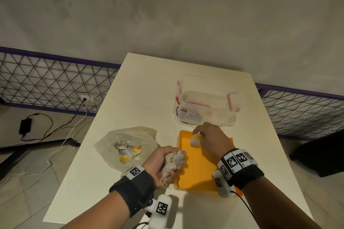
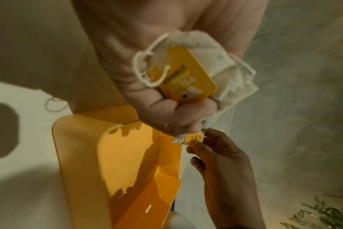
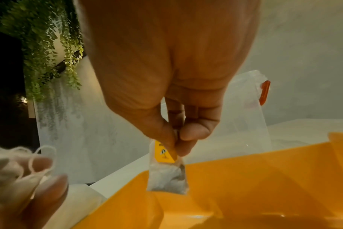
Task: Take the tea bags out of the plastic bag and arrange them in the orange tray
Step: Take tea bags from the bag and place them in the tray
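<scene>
We see our right hand [image 1: 212,139] over the far end of the orange tray [image 1: 201,171], its grip closed in a pinch: thumb and fingertips [image 3: 194,133] squeeze the top edge of a single tea bag [image 3: 167,175] at its yellow tag [image 3: 163,153]. The bag hangs straight down below that grip, its lower edge inside the tray near the far wall; we cannot tell whether it touches the tray floor.

Our left hand [image 1: 163,161] sits nearer to us and to the left of the right grip, at the tray's left rim. Its fingers are curled round a bunch of tea bags [image 1: 174,161], a crumpled white wad with loose strings [image 1: 164,182] dangling beneath the palm. From the left wrist we make out a larger yellow tag [image 2: 183,75] pressed against the fingers, with a looped string beside it.

Left of the left grip, the plastic bag [image 1: 128,145] lies open on the white worktop [image 1: 149,89], with more tea bags [image 1: 128,152] and yellow tags showing inside. Beyond the right grip, just past the tray's far end, stands a clear lidded container [image 1: 205,102] with red clasps. Black bands with printed markers wrap both wrists. From the right wrist we also see hanging green foliage [image 3: 49,46] off to the left against a grey wall.
</scene>
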Demonstrator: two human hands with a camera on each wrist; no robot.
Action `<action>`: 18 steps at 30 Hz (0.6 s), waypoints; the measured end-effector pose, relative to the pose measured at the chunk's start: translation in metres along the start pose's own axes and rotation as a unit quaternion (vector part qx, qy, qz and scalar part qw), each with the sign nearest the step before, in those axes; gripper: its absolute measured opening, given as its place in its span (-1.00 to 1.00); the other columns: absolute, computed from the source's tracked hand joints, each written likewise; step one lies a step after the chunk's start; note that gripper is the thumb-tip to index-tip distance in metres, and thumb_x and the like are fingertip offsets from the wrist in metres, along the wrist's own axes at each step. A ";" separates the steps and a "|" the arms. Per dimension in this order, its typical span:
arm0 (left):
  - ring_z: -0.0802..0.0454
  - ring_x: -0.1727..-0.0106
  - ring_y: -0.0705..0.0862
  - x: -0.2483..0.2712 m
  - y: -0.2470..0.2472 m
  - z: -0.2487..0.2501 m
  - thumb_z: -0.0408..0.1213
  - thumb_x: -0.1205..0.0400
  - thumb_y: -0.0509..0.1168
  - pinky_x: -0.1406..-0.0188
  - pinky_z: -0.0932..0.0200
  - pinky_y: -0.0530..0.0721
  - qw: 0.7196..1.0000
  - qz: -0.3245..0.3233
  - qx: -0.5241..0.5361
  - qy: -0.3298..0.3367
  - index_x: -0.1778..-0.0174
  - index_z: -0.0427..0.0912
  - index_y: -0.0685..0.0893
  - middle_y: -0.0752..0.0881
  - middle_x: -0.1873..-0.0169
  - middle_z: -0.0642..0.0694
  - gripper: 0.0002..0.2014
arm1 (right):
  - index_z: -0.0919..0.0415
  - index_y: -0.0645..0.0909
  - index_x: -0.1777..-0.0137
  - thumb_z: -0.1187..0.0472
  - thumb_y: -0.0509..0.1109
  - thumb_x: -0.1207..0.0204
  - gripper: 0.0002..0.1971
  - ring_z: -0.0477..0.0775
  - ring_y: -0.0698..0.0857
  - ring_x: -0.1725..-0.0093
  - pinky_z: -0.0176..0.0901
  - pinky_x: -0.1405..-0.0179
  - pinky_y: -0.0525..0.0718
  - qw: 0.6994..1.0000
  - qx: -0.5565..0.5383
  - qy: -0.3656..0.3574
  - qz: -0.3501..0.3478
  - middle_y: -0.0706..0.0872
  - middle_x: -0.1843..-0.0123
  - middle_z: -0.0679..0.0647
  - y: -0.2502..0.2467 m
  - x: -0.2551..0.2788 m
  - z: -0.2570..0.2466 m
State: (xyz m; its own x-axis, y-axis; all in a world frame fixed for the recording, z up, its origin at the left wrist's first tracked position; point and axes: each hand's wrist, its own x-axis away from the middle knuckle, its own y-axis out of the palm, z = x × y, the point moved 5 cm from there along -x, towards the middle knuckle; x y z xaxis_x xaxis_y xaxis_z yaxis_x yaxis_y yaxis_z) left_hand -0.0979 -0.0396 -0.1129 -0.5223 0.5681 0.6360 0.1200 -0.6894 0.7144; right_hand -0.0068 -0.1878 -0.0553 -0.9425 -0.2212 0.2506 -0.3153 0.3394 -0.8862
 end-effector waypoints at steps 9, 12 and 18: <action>0.06 0.51 0.59 -0.003 -0.015 0.000 -0.16 -0.55 0.32 0.72 0.38 0.45 0.999 0.021 0.026 0.015 0.09 -0.20 0.73 0.66 0.27 -0.17 -0.81 | 0.17 0.79 0.14 0.39 0.37 -0.48 -0.82 0.06 0.72 0.09 -0.11 0.10 0.69 1.000 -0.015 0.014 0.020 0.80 0.07 0.08 -0.001 -0.013 0.004; 0.05 0.51 0.59 -0.005 -0.019 -0.003 -0.16 -0.59 0.30 0.74 0.37 0.47 0.999 0.027 0.035 0.021 0.06 -0.20 0.72 0.66 0.26 -0.18 -0.81 | 0.17 0.82 0.15 0.41 0.35 -0.48 -0.78 0.06 0.74 0.08 -0.09 0.09 0.72 1.000 -0.014 0.009 0.002 0.81 0.07 0.07 0.000 -0.017 0.002; 0.05 0.53 0.60 -0.007 -0.019 -0.005 -0.16 -0.58 0.30 0.75 0.36 0.48 0.998 0.027 0.049 0.028 0.08 -0.20 0.73 0.66 0.26 -0.18 -0.80 | 0.23 0.85 0.10 0.36 0.50 -0.48 -0.90 -0.02 0.75 0.19 -0.05 0.02 0.78 0.991 0.020 -0.022 -0.129 0.84 0.11 0.08 0.016 -0.019 -0.007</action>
State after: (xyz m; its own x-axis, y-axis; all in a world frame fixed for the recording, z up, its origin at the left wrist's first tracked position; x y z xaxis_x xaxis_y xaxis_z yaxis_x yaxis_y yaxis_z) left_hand -0.1006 -0.0327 -0.1320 -0.5586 0.5039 0.6589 0.2299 -0.6692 0.7066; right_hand 0.0057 -0.1714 -0.0716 -0.8250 -0.3353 0.4548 -0.5398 0.2297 -0.8099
